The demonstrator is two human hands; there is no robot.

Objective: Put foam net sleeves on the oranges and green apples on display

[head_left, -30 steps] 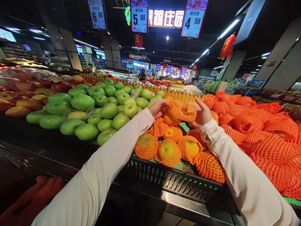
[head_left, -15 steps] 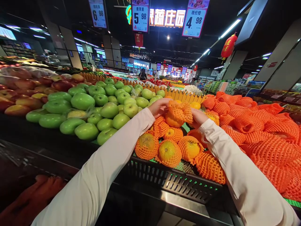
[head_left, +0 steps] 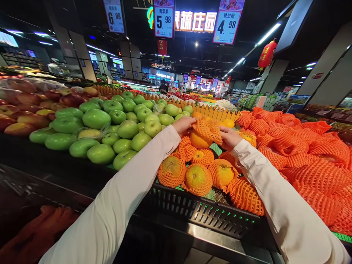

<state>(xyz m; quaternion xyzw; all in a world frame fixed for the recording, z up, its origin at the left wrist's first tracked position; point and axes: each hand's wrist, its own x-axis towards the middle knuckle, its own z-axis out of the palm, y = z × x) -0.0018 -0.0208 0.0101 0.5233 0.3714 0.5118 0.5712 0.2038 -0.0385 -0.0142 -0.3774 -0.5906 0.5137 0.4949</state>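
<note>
An orange [head_left: 200,140] sits above the other fruit, partly covered by an orange foam net sleeve [head_left: 206,128]. My left hand [head_left: 183,125] grips the sleeve's left side, its fingertips hidden behind the mesh. On the opposite side, my right hand [head_left: 229,138] pinches the sleeve's right edge between thumb and fingers. The fruit's lower part shows bare beneath the net. Just below lie several netted oranges, among them one with a yellow-green top [head_left: 195,177] near the basket's front.
A black slotted basket [head_left: 203,211] holds the oranges at the display's front edge. Green apples [head_left: 96,118] are heaped to the left, with red apples [head_left: 27,98] beyond. Fruit in red-orange nets [head_left: 297,139] is piled at right. A low orange picket divider [head_left: 211,113] runs behind.
The foam sleeve has shifted slightly left and lies lower at its right edge. My right hand has moved a little left, and more of its fingers show.
</note>
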